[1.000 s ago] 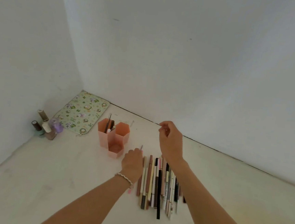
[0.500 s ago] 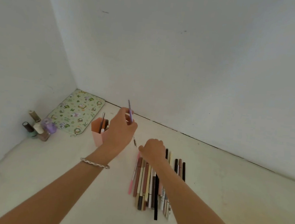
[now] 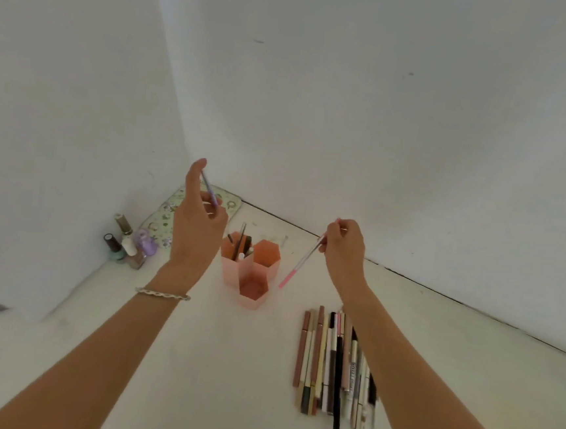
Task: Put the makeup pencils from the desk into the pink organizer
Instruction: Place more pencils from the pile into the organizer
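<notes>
my forearms: both stretch forward over the white desk (image 3: 193, 360), lifted off it, one to each side of the middle.
pencils left on the desk: a tight row of makeup pencils (image 3: 327, 362) lies side by side, its right edge hidden under my right forearm, near the organizer but apart from it.
my wrist: a thin silver bracelet (image 3: 163, 294) sits on the left one.
pink organizer (image 3: 251, 281): three hexagon cups joined together, upright on the desk between my two hands. the low cup is in front and two taller ones are behind.
back-left cup: a few pencils (image 3: 239, 243) stand in it, leaning.
my right hand (image 3: 343, 250): raised to the right of the organizer, fingertips pinching the top end of a pink pencil (image 3: 299, 263). the pencil slants down and left, its lower tip in the air just beside the back-right cup.
my left hand (image 3: 198, 227): raised above and left of the organizer, thumb pointing up, a lilac pencil (image 3: 210, 191) gripped between thumb and fingers, tilted.
corner: small nail polish bottles (image 3: 128, 245) cluster by the left wall.
behind my left hand: a flowered mat (image 3: 167, 214) lies flat against the white wall (image 3: 385, 120).
</notes>
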Action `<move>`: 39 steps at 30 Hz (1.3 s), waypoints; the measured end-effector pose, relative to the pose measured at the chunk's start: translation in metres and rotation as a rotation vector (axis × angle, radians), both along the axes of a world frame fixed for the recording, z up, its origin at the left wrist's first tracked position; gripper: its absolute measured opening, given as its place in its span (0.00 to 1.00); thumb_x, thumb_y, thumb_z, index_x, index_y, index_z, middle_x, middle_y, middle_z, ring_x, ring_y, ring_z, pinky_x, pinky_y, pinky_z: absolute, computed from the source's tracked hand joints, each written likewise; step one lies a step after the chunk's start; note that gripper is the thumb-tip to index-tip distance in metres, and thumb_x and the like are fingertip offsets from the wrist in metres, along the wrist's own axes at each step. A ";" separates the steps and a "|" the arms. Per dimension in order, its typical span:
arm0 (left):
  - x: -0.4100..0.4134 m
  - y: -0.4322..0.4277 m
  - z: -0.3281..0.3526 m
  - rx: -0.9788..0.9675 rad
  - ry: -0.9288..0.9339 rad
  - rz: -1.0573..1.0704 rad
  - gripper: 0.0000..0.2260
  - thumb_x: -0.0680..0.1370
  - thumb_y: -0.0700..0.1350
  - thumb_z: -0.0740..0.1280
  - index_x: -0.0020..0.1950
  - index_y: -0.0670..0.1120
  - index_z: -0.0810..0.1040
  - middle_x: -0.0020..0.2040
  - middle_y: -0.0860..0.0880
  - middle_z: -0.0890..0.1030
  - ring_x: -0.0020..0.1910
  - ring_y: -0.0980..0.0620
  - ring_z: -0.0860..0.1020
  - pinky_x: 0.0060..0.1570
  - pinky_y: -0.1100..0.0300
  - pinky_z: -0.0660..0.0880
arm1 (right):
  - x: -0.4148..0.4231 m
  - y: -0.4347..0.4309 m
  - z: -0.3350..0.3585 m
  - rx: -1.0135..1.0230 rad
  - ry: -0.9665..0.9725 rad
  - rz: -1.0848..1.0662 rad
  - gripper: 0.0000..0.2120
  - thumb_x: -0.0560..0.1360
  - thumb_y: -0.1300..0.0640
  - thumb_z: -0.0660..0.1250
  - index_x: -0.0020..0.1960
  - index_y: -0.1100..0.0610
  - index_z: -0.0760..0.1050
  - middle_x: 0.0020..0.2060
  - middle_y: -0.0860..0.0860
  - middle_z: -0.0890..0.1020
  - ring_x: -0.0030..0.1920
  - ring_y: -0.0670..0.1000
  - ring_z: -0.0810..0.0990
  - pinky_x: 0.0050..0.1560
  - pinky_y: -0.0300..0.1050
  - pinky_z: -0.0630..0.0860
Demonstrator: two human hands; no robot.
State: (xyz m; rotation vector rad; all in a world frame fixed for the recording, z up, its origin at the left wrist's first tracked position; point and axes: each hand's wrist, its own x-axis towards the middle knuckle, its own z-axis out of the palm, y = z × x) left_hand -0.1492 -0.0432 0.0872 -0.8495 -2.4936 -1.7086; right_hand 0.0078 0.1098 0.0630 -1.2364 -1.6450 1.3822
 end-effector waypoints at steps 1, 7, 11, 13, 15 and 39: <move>0.001 -0.003 -0.009 -0.039 0.024 -0.028 0.30 0.76 0.35 0.66 0.74 0.53 0.61 0.40 0.51 0.78 0.35 0.57 0.77 0.34 0.68 0.73 | -0.003 -0.002 0.005 0.028 0.044 -0.009 0.04 0.81 0.60 0.58 0.53 0.60 0.69 0.36 0.58 0.78 0.31 0.50 0.74 0.25 0.32 0.68; 0.005 -0.022 -0.045 -0.172 0.114 -0.084 0.15 0.77 0.40 0.66 0.64 0.48 0.76 0.67 0.48 0.73 0.69 0.49 0.69 0.64 0.60 0.66 | -0.020 -0.029 0.028 0.183 0.239 -0.032 0.11 0.81 0.63 0.58 0.62 0.54 0.65 0.37 0.56 0.81 0.33 0.49 0.77 0.32 0.32 0.72; 0.002 -0.034 -0.023 0.045 0.123 0.059 0.18 0.74 0.29 0.60 0.61 0.44 0.76 0.57 0.52 0.73 0.56 0.54 0.74 0.55 0.60 0.74 | -0.035 -0.049 0.041 0.358 0.289 -0.011 0.09 0.82 0.62 0.57 0.59 0.52 0.64 0.39 0.53 0.82 0.34 0.50 0.79 0.33 0.36 0.73; 0.005 -0.035 -0.009 0.092 0.088 0.063 0.19 0.74 0.28 0.59 0.59 0.46 0.76 0.55 0.52 0.73 0.51 0.56 0.75 0.49 0.66 0.75 | -0.043 -0.059 0.036 0.441 0.233 0.048 0.09 0.82 0.61 0.56 0.59 0.51 0.63 0.41 0.51 0.82 0.34 0.50 0.78 0.35 0.41 0.73; 0.013 -0.033 0.001 0.128 0.056 0.023 0.21 0.73 0.28 0.59 0.57 0.50 0.75 0.55 0.52 0.75 0.49 0.55 0.77 0.47 0.65 0.75 | -0.049 -0.066 0.025 0.493 0.106 0.142 0.09 0.82 0.60 0.56 0.57 0.47 0.62 0.41 0.52 0.82 0.33 0.50 0.77 0.37 0.45 0.74; 0.158 0.042 -0.106 -0.939 -0.217 -0.356 0.11 0.80 0.50 0.61 0.54 0.44 0.76 0.52 0.46 0.81 0.51 0.45 0.80 0.45 0.57 0.74 | 0.085 -0.006 -0.020 0.402 -0.265 0.009 0.11 0.79 0.64 0.58 0.57 0.53 0.73 0.38 0.52 0.81 0.28 0.46 0.70 0.34 0.42 0.72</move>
